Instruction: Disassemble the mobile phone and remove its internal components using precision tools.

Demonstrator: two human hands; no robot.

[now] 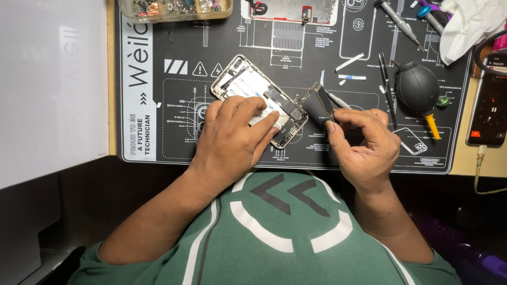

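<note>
Step in hand: lifting the logic board (321, 100) out of the opened phone housing (259, 100), judged from how both lie.
Doing it well: best raised slowly and level at its edges, with any flex ribbon near the hinge end watched for strain; housing best kept pinned flat so nothing drags.
Left hand (232, 140): palm down, wrist coming in from lower left, fingers spread and curled over the lower half of the housing, fingertips pressing on the pale inner plate; closed around nothing, only bearing down.
Right hand (367, 145): wrist from lower right, back of hand up, thumb and forefinger pinched shut on the lower end of the logic board, other fingers folded beneath.
Logic board: narrow, dark, tilted up on edge just right of the housing, upper end touching or nearly touching the housing's corner; cannot tell which.
Phone housing: lying diagonally on the black repair mat (174, 132), near its middle, metal frame showing, top end free of both hands.
Beside the right hand: thin black tweezers (387, 89) and a black rubber dust blower (418, 87) with yellow nozzle.
Far right: a phone (488, 105) with lit screen, cable plugged in below.
Far edge: clear parts tray (174, 9), screwdrivers (398, 21), white cloth (467, 24).
</note>
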